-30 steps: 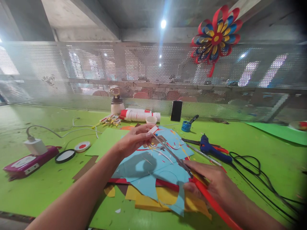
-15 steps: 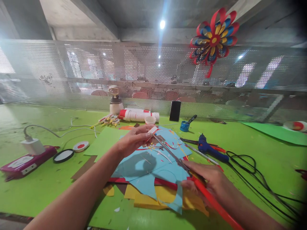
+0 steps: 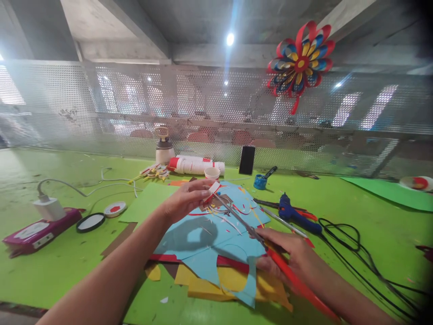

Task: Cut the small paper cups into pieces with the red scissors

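Note:
My left hand [image 3: 189, 198] pinches a small white and red paper piece [image 3: 213, 189] above the middle of the work pile. My right hand [image 3: 287, 257] grips a pair of scissors [image 3: 243, 225] by red-orange handles, one of which stretches toward the lower right. The long metal blades point up and left, with their tips close beside the paper piece. I cannot tell whether they touch it. Under both hands lies light blue paper [image 3: 189, 239], strewn with thin strips and scraps and cut into curves at its near edge. Yellow paper [image 3: 203, 286] sticks out below.
At right are a blue glue gun [image 3: 297, 216] and its black cable [image 3: 368, 257]. A purple power strip [image 3: 43, 230] with a white charger and a roll of tape [image 3: 90, 222] lie left. Paper cups [image 3: 196, 165], a phone [image 3: 247, 160] and a blue pot [image 3: 260, 182] stand behind.
The paper piece has turned in my left fingers and now shows more of its red side. The scissors stay near it, with little movement. The whole view has shifted slightly.

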Available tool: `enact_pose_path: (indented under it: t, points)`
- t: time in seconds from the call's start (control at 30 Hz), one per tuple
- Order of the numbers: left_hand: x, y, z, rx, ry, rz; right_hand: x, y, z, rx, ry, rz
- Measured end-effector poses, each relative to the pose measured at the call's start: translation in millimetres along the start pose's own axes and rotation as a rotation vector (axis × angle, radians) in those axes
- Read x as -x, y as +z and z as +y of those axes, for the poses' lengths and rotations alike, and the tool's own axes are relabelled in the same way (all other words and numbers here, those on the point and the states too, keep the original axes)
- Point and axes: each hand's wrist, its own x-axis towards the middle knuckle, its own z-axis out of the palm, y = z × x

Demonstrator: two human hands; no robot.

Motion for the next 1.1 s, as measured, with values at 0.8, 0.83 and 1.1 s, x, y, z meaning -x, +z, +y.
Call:
enact_pose_path:
  t: [0.8,0.83,1.1]
  points:
    - [1.1,28.8,1.5,-0.108,0.249,0.042,3.1,10.2,10.4,-0.010,-0.014,0.188]
    - [1.6,30.2,1.7,-0.109,0.256,0.046,3.5,11.2,10.8,-0.007,-0.014,0.204]
    - [4.1,36.2,0.8,-0.069,0.237,0.073,4.6,13.6,9.9,-0.036,-0.055,0.206]
